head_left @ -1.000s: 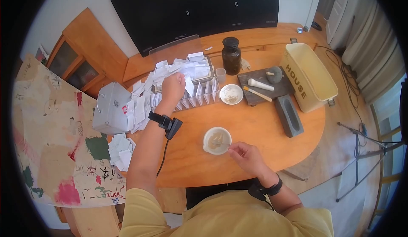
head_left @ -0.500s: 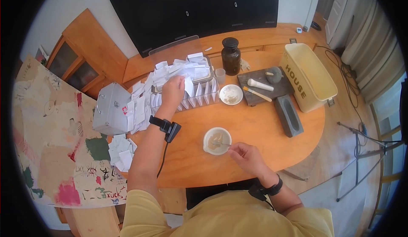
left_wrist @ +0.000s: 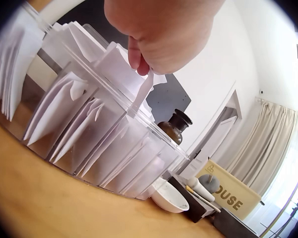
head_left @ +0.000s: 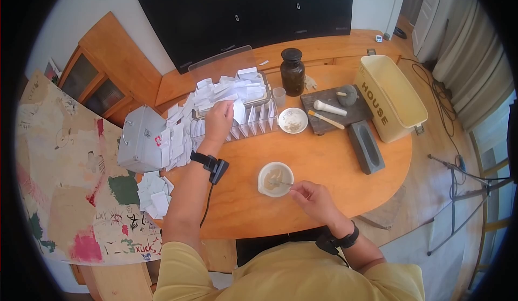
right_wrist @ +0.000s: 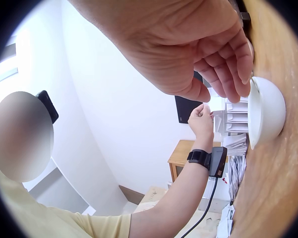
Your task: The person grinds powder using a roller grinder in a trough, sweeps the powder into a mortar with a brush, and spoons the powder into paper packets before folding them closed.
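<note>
My left hand (head_left: 218, 122) pinches a white folded paper packet (head_left: 239, 113) over a clear divided box (left_wrist: 105, 82). Several white paper packets (left_wrist: 57, 106) stand in its compartments. In the left wrist view the packet's lower end is right at the box's upper edge. In front of me sits a white bowl with a spout (head_left: 264, 186), with pale beige material (head_left: 272, 175) inside. My right hand (head_left: 314, 199) pinches a thin utensil (head_left: 284, 183) between thumb and fingers; it reaches over the rim into the bowl, and its tip is too small to make out.
A heap of paper slips (head_left: 229, 91) lies behind the divided box, and a silver case (head_left: 141, 139) stands left. Rightward are a white dish (head_left: 283, 124), brown bottle (head_left: 292, 77), dark board (head_left: 318, 97) with brush and pestle, grey trough (head_left: 367, 147) and cream bin (head_left: 396, 88).
My left hand has dipped slightly toward the divided box, still with the paper packet. My right hand stays at the bowl, nearly still.
</note>
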Demonstrator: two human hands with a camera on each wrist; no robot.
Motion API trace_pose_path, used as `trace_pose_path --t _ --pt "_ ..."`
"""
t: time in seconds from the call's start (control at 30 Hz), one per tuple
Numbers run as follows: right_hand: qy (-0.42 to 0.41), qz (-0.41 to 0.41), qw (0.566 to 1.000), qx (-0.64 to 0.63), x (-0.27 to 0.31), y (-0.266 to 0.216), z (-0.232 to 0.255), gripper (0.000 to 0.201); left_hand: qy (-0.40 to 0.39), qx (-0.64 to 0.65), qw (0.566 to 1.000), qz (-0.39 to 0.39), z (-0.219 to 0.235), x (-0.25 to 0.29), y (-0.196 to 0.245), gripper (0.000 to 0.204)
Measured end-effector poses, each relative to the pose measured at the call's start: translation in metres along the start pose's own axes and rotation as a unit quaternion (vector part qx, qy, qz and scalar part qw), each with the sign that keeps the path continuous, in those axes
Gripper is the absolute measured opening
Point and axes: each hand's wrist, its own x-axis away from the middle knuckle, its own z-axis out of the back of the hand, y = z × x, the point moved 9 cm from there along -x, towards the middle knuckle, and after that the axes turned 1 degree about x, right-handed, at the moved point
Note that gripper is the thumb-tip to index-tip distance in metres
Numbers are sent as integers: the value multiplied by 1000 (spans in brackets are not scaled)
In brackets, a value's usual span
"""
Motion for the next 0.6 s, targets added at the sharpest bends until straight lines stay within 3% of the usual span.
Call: trace_pose_path --t 0.07,0.17,0.27,0.37,0.6 --pt "-1 -4 1000 0 0 -1 0 14 5 5 1000 -5 0 1 2 7" --pt "-1 -6 1000 0 0 -2 1 14 -6 16 999 42 -3 5 -5 8" --pt "0 -8 1000 0 0 -1 1 14 4 85 986 141 -9 14 -22 8" --pt "-3 -11 1000 -1 0 0 0 14 10 85 983 164 -7 15 -23 6" --pt "-4 -4 1000 3 1 -2 1 14 -103 19 965 240 -26 28 -24 15"
